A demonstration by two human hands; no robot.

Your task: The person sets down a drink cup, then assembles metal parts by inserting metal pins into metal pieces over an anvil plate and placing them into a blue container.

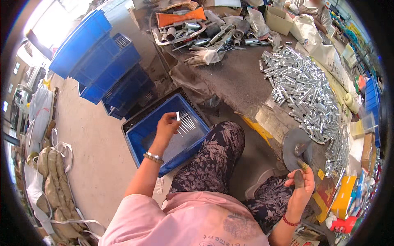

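Observation:
My left hand (166, 126) reaches over a blue bin (141, 141) on the floor, its fingers closed on a small bright metal piece (178, 116). Beneath it, several thin metal rods (188, 123) lie side by side in the bin. My right hand (302, 186) is beside a grey metal disc (292, 149) at the bench edge. Its fingers are bent but apart, with dark and yellow coverings on some tips, and nothing shows between them. A large heap of short silver metal sleeves (301, 88) lies on the bench just beyond the disc.
Blue bins (96, 61) stand stacked at the left. Tools and metal parts (205, 35) crowd the bench's far end, next to a work glove (205, 56). A person (314, 14) sits across the bench. Bundled sacks (55, 184) lie at far left; an orange box (344, 197) is at right.

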